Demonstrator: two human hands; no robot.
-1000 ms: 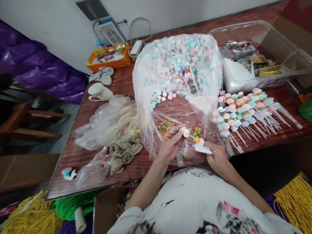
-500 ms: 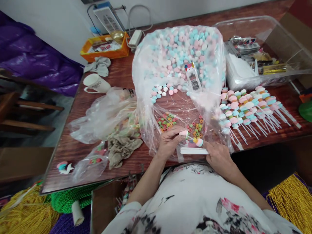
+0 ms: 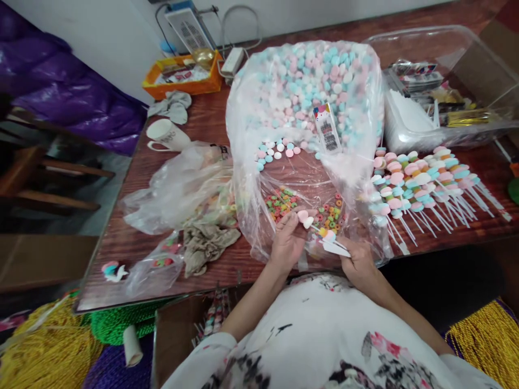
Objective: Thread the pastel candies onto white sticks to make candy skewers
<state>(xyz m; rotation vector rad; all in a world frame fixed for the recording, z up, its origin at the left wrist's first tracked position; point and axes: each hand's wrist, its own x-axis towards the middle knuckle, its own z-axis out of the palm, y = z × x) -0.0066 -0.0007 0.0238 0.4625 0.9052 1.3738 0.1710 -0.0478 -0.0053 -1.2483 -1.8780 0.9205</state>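
Observation:
My left hand [image 3: 287, 243] pinches pink and white candy pieces [image 3: 305, 218] at the tip of a white plastic stick. My right hand [image 3: 357, 263] grips that white stick [image 3: 335, 248], which carries a few candies near its end. Both hands hover over the open mouth of a big clear bag [image 3: 304, 108] full of pink, blue and white candies. Small coloured ring candies [image 3: 284, 199] lie loose on the bag's plastic just beyond my fingers.
Several finished candy sticks [image 3: 421, 183] lie in rows at the right on the wooden table [image 3: 203, 135]. A clear tub [image 3: 441, 86] stands behind them. At the left lie crumpled clear bags [image 3: 182, 186], a white mug [image 3: 166, 135], a brownish cloth [image 3: 208, 243] and an orange tray [image 3: 182, 81].
The view has shifted slightly. My left hand has brought candy pieces against the stick's tip, and the stick in my right hand has tilted a little.

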